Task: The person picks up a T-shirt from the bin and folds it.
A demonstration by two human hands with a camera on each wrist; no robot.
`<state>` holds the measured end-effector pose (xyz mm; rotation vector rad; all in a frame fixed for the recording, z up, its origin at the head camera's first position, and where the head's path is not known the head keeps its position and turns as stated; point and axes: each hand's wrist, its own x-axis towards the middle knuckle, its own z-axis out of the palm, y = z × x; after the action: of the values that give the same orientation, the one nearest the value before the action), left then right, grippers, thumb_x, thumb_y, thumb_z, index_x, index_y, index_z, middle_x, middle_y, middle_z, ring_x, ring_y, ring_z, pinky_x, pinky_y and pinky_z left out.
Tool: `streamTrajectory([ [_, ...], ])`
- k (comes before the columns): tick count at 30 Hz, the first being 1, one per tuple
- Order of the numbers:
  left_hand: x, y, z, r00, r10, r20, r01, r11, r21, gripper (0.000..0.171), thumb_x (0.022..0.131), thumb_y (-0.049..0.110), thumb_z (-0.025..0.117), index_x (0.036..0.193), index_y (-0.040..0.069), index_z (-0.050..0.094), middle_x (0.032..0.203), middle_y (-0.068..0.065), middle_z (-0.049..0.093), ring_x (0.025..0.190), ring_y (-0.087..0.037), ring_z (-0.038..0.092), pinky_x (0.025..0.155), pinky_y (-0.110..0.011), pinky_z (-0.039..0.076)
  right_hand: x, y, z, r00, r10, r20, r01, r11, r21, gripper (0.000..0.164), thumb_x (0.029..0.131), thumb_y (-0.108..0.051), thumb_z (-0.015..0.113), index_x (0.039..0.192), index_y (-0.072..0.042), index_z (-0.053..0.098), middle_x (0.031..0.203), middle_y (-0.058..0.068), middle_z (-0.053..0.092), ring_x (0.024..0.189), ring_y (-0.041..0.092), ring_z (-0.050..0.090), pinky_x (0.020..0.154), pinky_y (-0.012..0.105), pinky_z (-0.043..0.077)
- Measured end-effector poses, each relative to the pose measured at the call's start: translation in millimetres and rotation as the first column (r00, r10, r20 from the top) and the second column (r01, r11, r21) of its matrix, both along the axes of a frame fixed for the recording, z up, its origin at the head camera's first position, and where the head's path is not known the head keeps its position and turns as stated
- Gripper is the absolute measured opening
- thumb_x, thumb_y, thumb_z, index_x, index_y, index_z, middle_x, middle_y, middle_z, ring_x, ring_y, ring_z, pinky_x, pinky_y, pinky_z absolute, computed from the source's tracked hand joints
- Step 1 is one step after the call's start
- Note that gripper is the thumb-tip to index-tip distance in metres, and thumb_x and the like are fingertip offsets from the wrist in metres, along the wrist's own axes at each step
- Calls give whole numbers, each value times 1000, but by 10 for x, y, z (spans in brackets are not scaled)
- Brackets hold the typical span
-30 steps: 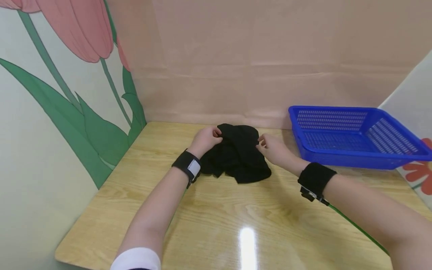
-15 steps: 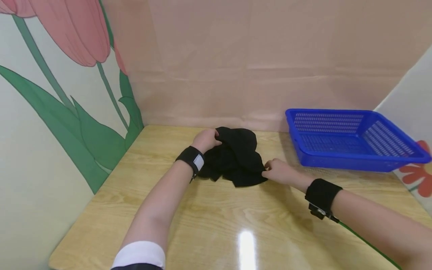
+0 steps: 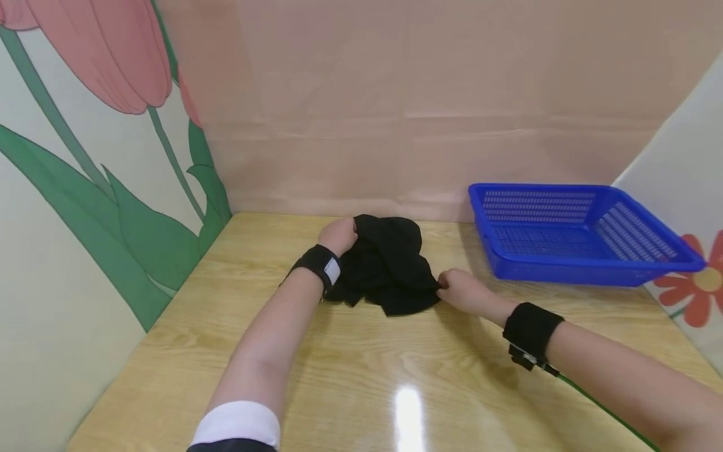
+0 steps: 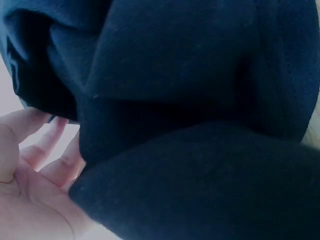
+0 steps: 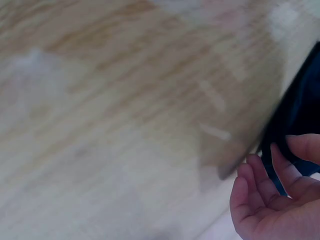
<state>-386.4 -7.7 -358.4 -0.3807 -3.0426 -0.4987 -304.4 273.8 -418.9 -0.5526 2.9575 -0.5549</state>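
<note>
The black cloth (image 3: 390, 260) is lying bunched on the table (image 3: 339, 376). The left hand (image 3: 337, 236) is gripping its left edge with curled fingers, while the right hand (image 3: 465, 292) is pinching its right edge, thumb against finger, probably because opposite holds are steadying loose fabric. Rightward beyond those fingers, the blue basket (image 3: 593, 272) is standing apart, seemingly not crowding them.
</note>
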Motion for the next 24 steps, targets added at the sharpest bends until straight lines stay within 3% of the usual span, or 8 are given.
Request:
streamTrajectory([
  [5,7,-54,118,999,23,-43,-17,992,123,19,101,13,49,106,4,65,103,-10,66,91,-26,62,80,-38,49,14,-28,203,999,-43,16,44,999,-32,11,88,-8,61,77,-4,60,69,2,54,64,20,49,61,34,41],
  [8,17,-95,266,996,51,-75,-33,975,220,21,101,14,48,105,4,66,95,-10,65,82,-25,61,77,-37,49,29,-49,352,998,-57,8,58,998,-36,10,90,-10,61,83,-2,62,71,3,57,66,21,50,61,35,41],
  [11,51,-143,449,991,81,-106,-45,951,307,24,101,16,49,110,4,67,97,-9,66,83,-24,60,80,-37,49,42,-58,473,997,-67,-24,66,997,-42,12,91,-12,61,87,-1,63,72,4,58,66,21,50,60,35,40],
  [16,122,-246,679,972,159,-175,-58,878,475,24,100,20,50,108,4,67,101,-9,65,88,-24,59,82,-38,48,88,-80,652,992,-92,-85,84,992,-94,12,92,-11,61,91,1,64,80,8,64,72,24,55,65,40,45],
  [21,186,-324,813,939,249,-239,-57,795,604,22,99,22,48,104,5,62,98,-9,64,84,-23,57,77,-37,47,137,-106,810,979,-144,-141,115,974,-195,14,94,-10,58,97,2,65,90,15,67,81,28,60,72,44,46],
  [24,215,-358,894,915,290,-281,-40,758,650,21,99,21,46,105,6,59,95,-7,60,81,-21,54,74,-34,44,161,-132,924,968,-182,-171,131,954,-269,17,97,-12,56,102,3,64,94,16,66,82,29,58,72,43,45],
])
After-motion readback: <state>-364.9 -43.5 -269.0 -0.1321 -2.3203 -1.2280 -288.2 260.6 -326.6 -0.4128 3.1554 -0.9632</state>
